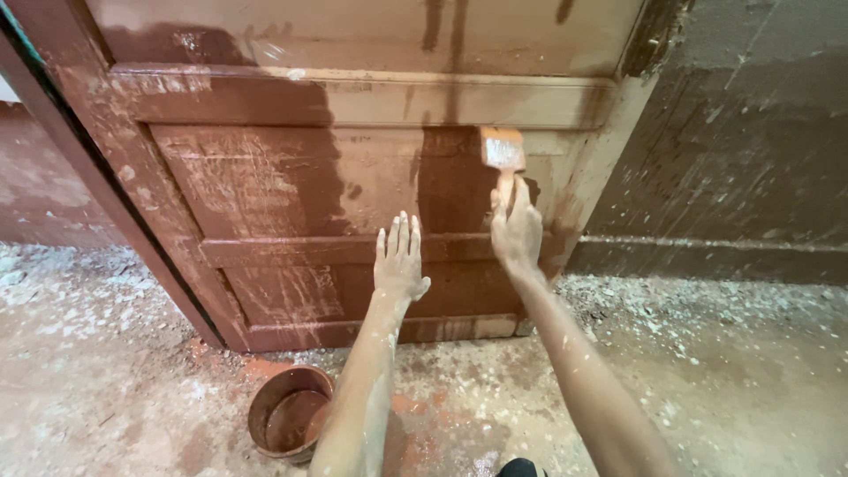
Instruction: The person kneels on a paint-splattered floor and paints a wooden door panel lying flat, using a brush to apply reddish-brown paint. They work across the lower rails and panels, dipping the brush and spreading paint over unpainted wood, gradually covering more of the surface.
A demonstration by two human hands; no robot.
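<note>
The right hand is clenched around the handle of a brush, with the bristle head pointing up and pressed against the upper panel of the door. The head sits at the edge between a dark, freshly coated strip and the paler, scratched wood to its right.

The left hand is released and holds nothing: its fingers are spread and its palm lies flat on the horizontal rail between the 2 lower panels, as if bracing.

The brush looks light, with a stiff, short handle and a soft, flexible head. The handle appears coated in the same reddish-brown paint, so it is probably slick; a full wrap of the fingers low on the handle, as the hand has now, seems the safest hold. The bristles will bend under pressure and likely drip if overloaded.

A round pot of brown paint stands on the floor just left of the left forearm, well below the brush. It is open, likely heavier than it looks with liquid inside, and easy to tip; its rim looks wet, so its outer wall would be the better place to grip.

The floor is strewn with pale flakes and paint splashes. A dark wall stands to the right of the door.
</note>
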